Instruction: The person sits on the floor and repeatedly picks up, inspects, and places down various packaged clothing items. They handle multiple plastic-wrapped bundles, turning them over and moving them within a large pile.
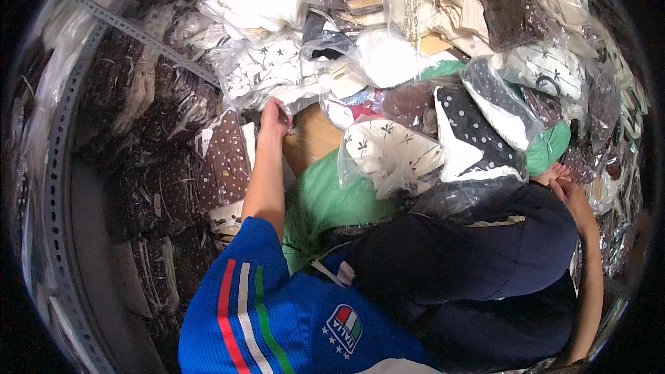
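My left hand (275, 117) reaches to the lower edge of a clear plastic bag holding a white garment with a dark print (267, 65); its fingers are partly hidden, so a grip cannot be made out. My right hand (569, 192) is at the right, beside my bent, dark-trousered leg and a green plastic sack (550, 148). What it touches is unclear. Between the hands lie a bagged cream garment with a dark plant print (389, 150), a black garment with white dots (475, 130) and a larger green sack (332, 197).
Bagged garments are heaped across the far side, including a brown one (501, 2). A perforated metal shelf upright (57, 166) and crossbar (150, 44) stand left, before stacked brown dotted garments (223, 161). A strip of wood-coloured surface (314, 132) shows beside my left hand.
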Demonstrator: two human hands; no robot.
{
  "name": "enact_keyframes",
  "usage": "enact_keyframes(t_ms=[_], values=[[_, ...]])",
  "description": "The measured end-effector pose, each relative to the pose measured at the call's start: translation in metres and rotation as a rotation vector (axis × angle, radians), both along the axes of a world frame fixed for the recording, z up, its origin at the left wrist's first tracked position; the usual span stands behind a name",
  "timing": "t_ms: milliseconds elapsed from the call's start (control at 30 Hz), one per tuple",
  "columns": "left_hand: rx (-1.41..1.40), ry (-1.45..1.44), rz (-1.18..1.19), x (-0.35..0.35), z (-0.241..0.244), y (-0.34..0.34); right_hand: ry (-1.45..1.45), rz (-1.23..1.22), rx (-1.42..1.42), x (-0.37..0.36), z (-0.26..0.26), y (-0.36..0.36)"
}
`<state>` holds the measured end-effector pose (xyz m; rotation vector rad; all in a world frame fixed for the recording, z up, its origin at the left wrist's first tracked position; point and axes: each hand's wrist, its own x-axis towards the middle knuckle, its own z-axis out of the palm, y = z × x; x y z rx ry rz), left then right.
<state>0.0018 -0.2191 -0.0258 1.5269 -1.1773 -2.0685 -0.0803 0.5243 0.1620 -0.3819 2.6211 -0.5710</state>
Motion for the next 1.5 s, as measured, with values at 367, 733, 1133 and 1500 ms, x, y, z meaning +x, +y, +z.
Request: enact_keyframes(t_ms=[367, 733, 1133, 1500], values=[[0.185, 0.459, -0.058, 0.055, -0.055, 0.077, -0.009, -0.069, 0.024, -0.001, -0.014, 0.009], [0.079, 0.31, -0.424, 0.044, 0.012, 0.165, -0.017, -0.049, -0.043, -0.007, -0.024, 0.009], [0.25, 0.445, -0.138, 0.051, -0.01, 0.17, -0.095, -0.055, -0.006, -0.004, -0.011, 0.006], [-0.711, 0.058, -0.251, 0.056, 0.045, 0.167, -0.03, -0.003, -0.025, -0.004, -0.016, 0.007]])
